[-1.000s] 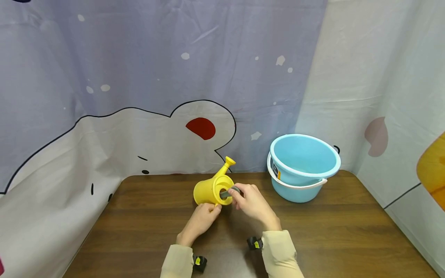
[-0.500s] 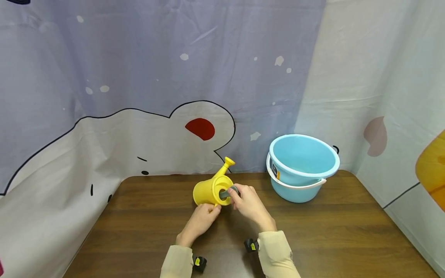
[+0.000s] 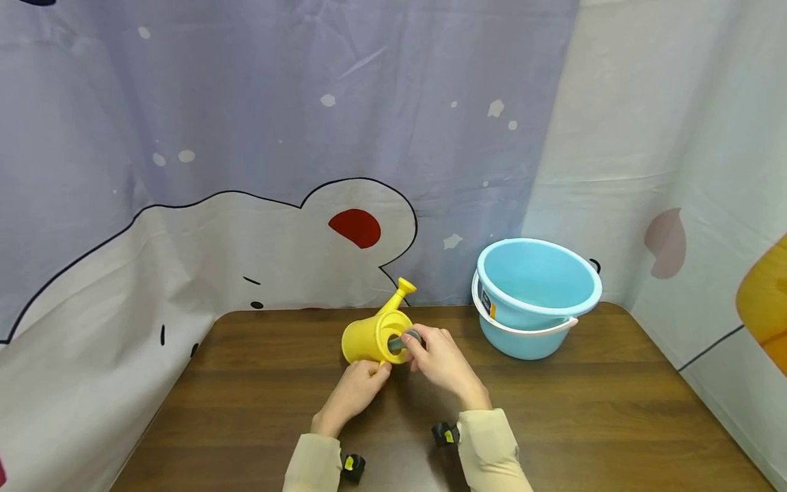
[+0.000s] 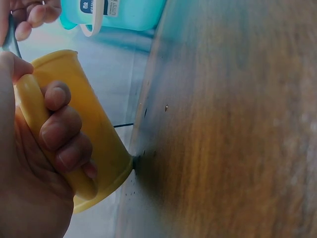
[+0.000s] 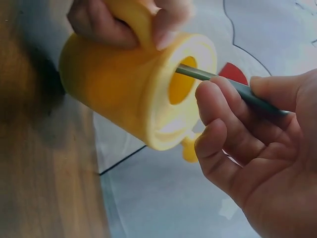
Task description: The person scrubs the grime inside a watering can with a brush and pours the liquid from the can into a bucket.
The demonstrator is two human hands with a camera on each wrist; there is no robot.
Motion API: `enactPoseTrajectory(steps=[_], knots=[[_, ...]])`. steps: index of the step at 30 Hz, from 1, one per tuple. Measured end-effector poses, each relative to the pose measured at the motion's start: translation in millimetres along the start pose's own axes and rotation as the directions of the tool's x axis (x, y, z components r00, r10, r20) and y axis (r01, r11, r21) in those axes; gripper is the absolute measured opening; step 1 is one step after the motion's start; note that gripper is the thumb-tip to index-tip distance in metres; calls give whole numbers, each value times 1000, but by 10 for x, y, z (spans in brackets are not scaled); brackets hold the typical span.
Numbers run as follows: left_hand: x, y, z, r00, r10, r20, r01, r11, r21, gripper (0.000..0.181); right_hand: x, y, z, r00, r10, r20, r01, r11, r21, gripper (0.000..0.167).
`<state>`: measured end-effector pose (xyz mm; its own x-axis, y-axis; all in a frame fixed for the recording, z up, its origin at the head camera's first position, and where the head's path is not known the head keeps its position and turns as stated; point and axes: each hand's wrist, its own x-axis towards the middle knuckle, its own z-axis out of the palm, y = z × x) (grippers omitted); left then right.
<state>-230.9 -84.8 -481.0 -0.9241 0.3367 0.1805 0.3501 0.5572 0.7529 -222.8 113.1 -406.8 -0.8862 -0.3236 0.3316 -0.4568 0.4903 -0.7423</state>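
Observation:
A yellow watering can [image 3: 359, 342] is tilted over the table, its round opening turned toward my right hand. My left hand [image 3: 355, 395] grips the can's handle [image 4: 32, 101], with its fingers curled round it in the left wrist view. Between thumb and fingers, my right hand [image 3: 449, 365] pinches a slim grey-green rod-like handle [image 5: 257, 101]. The rod's thinner front part enters the can's opening in the right wrist view. Its far end is hidden inside the can, so I cannot tell what kind of tool it is.
A light blue bucket [image 3: 529, 345] with a white carrying handle stands at the back right of the wooden table [image 3: 584, 424]. Behind the table's far edge hangs a printed curtain [image 3: 277, 253].
My right hand and forearm have shifted slightly left with the rod, mostly in the first half second. My left hand and the watering can look still.

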Motion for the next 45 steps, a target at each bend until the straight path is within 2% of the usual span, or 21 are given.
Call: enactPoseTrajectory(steps=[10,18,23,28,32,45], knots=[[-18,10,-17,1000,9,-3,-9,1000,7,47,-35,-71,-130,998,31,-49,-31,999,15,18],[-5,19,-13,1000,7,0,-7,1000,6,48,3,-20,-33,994,91,-61,-91,996,1,21],[-9,14,-6,1000,4,5,-4,1000,6,47,13,-3,66,997,68,-45,-68,998,-6,20],[-7,12,-3,1000,5,8,-5,1000,10,46,18,-10,110,1000,11,-11,-11,1000,-9,16],[-1,16,-12,1000,10,-1,-10,1000,14,46,16,-14,75,1000,-1,5,1,1000,-8,16],[-2,25,-3,998,47,-31,-45,998,51,46,-33,-53,-164,998,55,-17,-53,994,96,17]])
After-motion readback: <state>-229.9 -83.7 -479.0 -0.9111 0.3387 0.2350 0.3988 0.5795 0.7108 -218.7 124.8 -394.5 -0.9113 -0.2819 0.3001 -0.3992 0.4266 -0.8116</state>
